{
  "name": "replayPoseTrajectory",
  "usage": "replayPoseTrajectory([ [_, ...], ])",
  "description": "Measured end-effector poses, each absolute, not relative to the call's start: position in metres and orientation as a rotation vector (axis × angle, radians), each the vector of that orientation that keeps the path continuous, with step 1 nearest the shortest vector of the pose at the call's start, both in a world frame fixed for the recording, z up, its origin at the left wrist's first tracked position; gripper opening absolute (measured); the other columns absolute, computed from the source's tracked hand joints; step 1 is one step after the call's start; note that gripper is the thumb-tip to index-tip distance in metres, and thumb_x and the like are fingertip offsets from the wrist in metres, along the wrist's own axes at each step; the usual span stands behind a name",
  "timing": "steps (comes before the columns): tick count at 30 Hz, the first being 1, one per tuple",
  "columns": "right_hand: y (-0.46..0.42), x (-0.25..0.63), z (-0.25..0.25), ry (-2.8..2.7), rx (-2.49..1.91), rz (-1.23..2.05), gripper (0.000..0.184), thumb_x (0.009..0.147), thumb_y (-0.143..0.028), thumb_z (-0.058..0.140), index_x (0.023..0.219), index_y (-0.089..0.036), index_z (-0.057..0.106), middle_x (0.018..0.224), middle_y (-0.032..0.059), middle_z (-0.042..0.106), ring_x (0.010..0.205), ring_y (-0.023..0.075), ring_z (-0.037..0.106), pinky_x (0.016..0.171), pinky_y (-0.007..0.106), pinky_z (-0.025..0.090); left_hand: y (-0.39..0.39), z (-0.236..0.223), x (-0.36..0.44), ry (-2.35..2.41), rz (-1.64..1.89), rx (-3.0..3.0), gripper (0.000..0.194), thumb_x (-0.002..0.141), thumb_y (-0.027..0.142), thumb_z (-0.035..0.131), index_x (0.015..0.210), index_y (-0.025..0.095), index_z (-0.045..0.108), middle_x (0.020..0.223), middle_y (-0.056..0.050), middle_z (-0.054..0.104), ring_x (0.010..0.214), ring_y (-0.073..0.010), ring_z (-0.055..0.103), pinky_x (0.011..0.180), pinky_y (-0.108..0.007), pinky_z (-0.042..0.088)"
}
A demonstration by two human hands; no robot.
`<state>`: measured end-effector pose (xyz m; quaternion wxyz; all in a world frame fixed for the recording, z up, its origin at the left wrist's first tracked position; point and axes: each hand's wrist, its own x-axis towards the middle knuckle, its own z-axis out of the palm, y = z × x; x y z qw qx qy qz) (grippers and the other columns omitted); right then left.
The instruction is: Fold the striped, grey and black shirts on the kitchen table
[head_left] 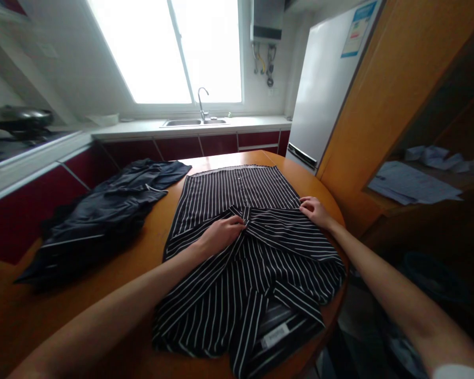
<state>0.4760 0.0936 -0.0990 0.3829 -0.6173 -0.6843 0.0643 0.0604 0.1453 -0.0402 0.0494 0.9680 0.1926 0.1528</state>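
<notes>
A black shirt with white stripes point(266, 263) lies spread on the round wooden table point(324, 205), its collar and white label towards me and its hem at the far side. Both sleeves are folded in across the body. At the middle of the shirt, my left hand point(223, 233) is closed, fingertips pinching fabric where the sleeve ends meet. My right hand point(314, 210) is at the shirt's right edge, its fingers curled together on the cloth. The exact grip under the fingertips is partly hidden.
A pile of dark clothes point(114, 202) lies on the table's left side. Behind are a counter with a sink point(181, 123) and a pan point(18, 117) on the stove at left. A fridge point(327, 79) and a wooden shelf with papers point(413, 181) stand at right.
</notes>
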Motion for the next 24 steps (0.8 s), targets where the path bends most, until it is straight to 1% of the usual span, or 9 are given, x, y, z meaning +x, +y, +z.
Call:
replayPoseTrajectory([
  [2, 0.095, 0.478, -0.100, -1.737, -1.554, 0.168, 0.025, 0.087, -0.041, 0.060, 0.076, -0.021, 0.072, 0.115, 0.0126, 0.069, 0.115, 0.0272, 0.059, 0.107, 0.046, 0.040, 0.151, -0.039, 0.063, 0.546, 0.573, 2.906, 0.033, 0.103, 0.021, 0.042, 0.114, 0.021, 0.072, 0.118, -0.007, 0.067, 0.094, -0.0177, 0.070, 0.087, -0.031, 0.060],
  [4, 0.096, 0.479, -0.103, -1.726, -1.553, 0.167, 0.025, 0.086, -0.040, 0.060, 0.073, -0.021, 0.070, 0.112, 0.0123, 0.069, 0.112, 0.0268, 0.060, 0.106, 0.046, 0.041, 0.154, -0.037, 0.063, 0.538, 0.650, 2.857, 0.033, 0.103, 0.023, 0.041, 0.114, 0.019, 0.072, 0.119, -0.008, 0.067, 0.099, -0.0195, 0.069, 0.091, -0.034, 0.059],
  [7, 0.100, 0.481, -0.106, -1.705, -1.592, 0.149, 0.026, 0.086, -0.040, 0.059, 0.071, -0.021, 0.069, 0.108, 0.0122, 0.070, 0.108, 0.0266, 0.061, 0.104, 0.045, 0.042, 0.156, -0.039, 0.059, 0.595, 0.616, 2.818, 0.034, 0.103, 0.024, 0.040, 0.115, 0.017, 0.072, 0.123, -0.010, 0.067, 0.103, -0.0212, 0.068, 0.096, -0.037, 0.057],
  [12, 0.102, 0.481, -0.109, -1.706, -1.638, 0.120, 0.025, 0.085, -0.040, 0.058, 0.071, -0.021, 0.068, 0.105, 0.0119, 0.070, 0.105, 0.0264, 0.061, 0.102, 0.044, 0.043, 0.160, -0.050, 0.052, 0.673, 0.455, 2.832, 0.040, 0.093, 0.010, 0.042, 0.118, 0.020, 0.072, 0.128, -0.007, 0.066, 0.107, -0.0212, 0.068, 0.103, -0.037, 0.055],
  [16, 0.103, 0.479, -0.108, -1.693, -1.652, 0.092, 0.027, 0.086, -0.039, 0.055, 0.071, -0.021, 0.067, 0.103, 0.0122, 0.070, 0.104, 0.0264, 0.062, 0.101, 0.044, 0.045, 0.160, -0.043, 0.067, 0.803, 0.629, 2.826, 0.046, 0.091, 0.007, 0.039, 0.120, 0.021, 0.072, 0.132, -0.007, 0.065, 0.116, -0.0214, 0.066, 0.108, -0.037, 0.051],
  [18, 0.103, 0.478, -0.105, -1.683, -1.675, 0.069, 0.025, 0.086, -0.038, 0.055, 0.075, -0.020, 0.069, 0.102, 0.0126, 0.070, 0.103, 0.0268, 0.062, 0.101, 0.044, 0.045, 0.159, -0.040, 0.084, 0.805, 0.656, 2.812, 0.044, 0.095, 0.011, 0.039, 0.123, 0.021, 0.070, 0.132, -0.006, 0.066, 0.118, -0.0211, 0.065, 0.110, -0.038, 0.049],
  [20, 0.100, 0.475, -0.099, -1.639, -1.713, 0.041, 0.026, 0.087, -0.035, 0.052, 0.083, -0.019, 0.072, 0.102, 0.0130, 0.071, 0.104, 0.0270, 0.063, 0.102, 0.045, 0.046, 0.158, -0.042, 0.102, 0.754, 0.600, 2.819, 0.042, 0.099, 0.018, 0.039, 0.130, 0.019, 0.067, 0.137, -0.008, 0.064, 0.126, -0.0226, 0.061, 0.114, -0.040, 0.045],
  [22, 0.092, 0.469, -0.091, -1.587, -1.730, -0.016, 0.030, 0.090, -0.030, 0.046, 0.093, -0.018, 0.074, 0.108, 0.0140, 0.070, 0.109, 0.0269, 0.062, 0.105, 0.045, 0.045, 0.159, -0.049, 0.116, 0.732, 0.487, 2.852, 0.042, 0.103, 0.028, 0.040, 0.139, 0.018, 0.060, 0.147, -0.010, 0.057, 0.139, -0.0262, 0.050, 0.119, -0.047, 0.036],
  [24, 0.078, 0.459, -0.083, -1.662, -1.698, -0.047, 0.037, 0.093, -0.025, 0.041, 0.101, -0.018, 0.075, 0.123, 0.0144, 0.067, 0.123, 0.0262, 0.057, 0.112, 0.045, 0.041, 0.162, -0.059, 0.123, 0.764, 0.367, 2.871, 0.047, 0.104, 0.038, 0.040, 0.147, 0.021, 0.052, 0.156, -0.010, 0.047, 0.148, -0.0300, 0.036, 0.122, -0.055, 0.027],
])
